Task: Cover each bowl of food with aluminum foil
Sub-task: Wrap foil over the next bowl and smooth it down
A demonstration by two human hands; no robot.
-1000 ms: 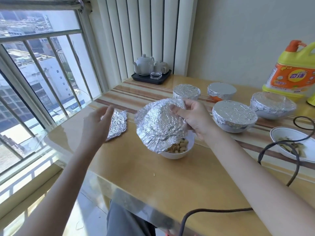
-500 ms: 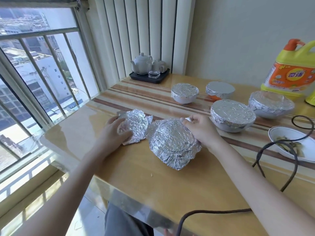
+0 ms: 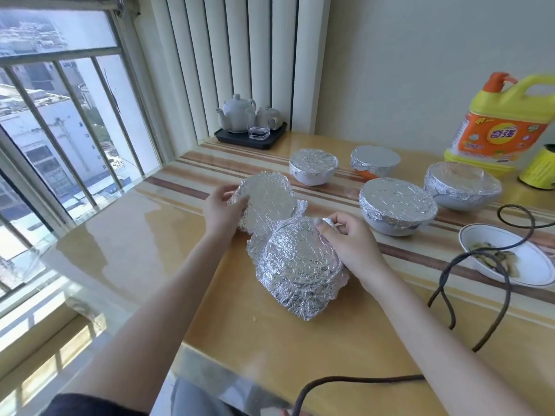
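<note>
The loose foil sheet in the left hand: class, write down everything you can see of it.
The loose foil sheet is crinkled, shiny silver aluminium, roughly round with ragged, bent edges. It is tilted up off the table, its flat face toward the camera. The left hand grips its left edge, fingers curled round it. Its lower right part lies behind the foil-draped bowl, which the right hand pinches at the rim; whether the two foils touch cannot be told.
</note>
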